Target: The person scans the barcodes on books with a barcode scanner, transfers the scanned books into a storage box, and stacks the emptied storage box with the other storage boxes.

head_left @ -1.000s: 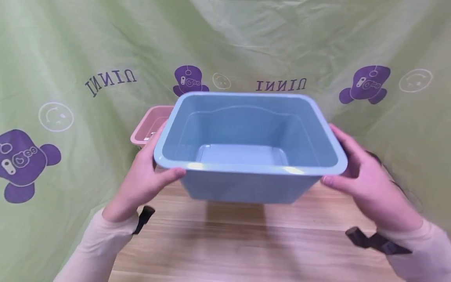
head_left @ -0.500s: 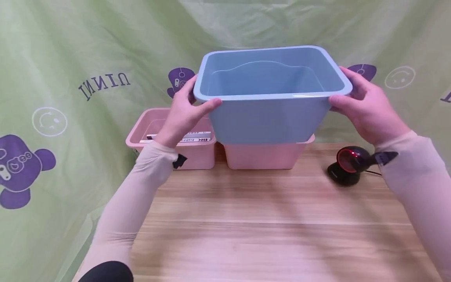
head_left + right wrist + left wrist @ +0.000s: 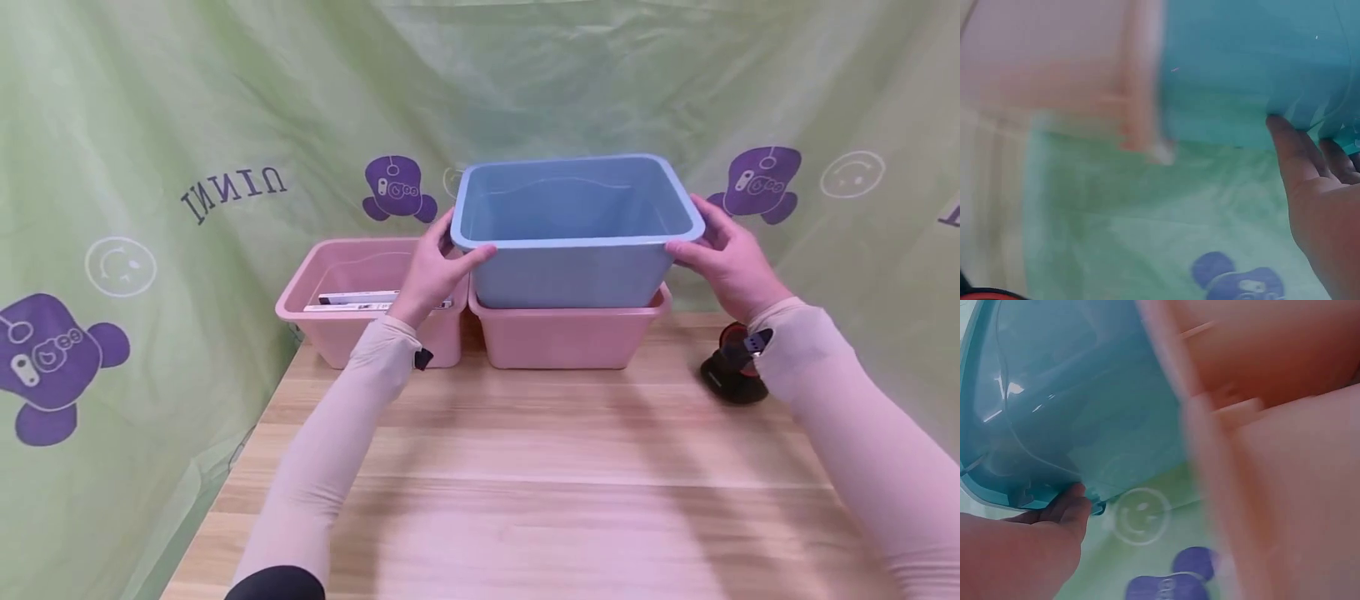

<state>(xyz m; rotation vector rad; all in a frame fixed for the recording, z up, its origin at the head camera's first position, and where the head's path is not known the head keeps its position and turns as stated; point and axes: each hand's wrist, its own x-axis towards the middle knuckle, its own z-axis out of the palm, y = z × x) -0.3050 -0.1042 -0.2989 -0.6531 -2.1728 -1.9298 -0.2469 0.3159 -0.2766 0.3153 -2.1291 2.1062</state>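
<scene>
A blue plastic bin (image 3: 570,275) is held upright by both hands at the back of the table, its inside bare. Its lower part sinks behind the rim of a pink bin (image 3: 562,342), which stands on the table beneath it. My left hand (image 3: 432,271) grips the left end of the blue rim, thumb on the near side. At the other end my right hand (image 3: 731,258) grips the rim the same way. The wrist views show fingers (image 3: 1072,509) hooked under the rim on the left and fingers (image 3: 1285,134) against the blue wall on the right.
Left of the stack stands a second pink bin (image 3: 375,342) holding flat white boxes (image 3: 360,297). A black scanner (image 3: 731,375) on a base sits at the right, partly behind my right wrist. Green printed cloth (image 3: 225,108) hangs behind the wooden table (image 3: 525,467).
Both hands carried the blue bin away from me, over the table to the right pink bin, then lowered it there. The view also shifted, bringing the pink bins and the scanner into sight.
</scene>
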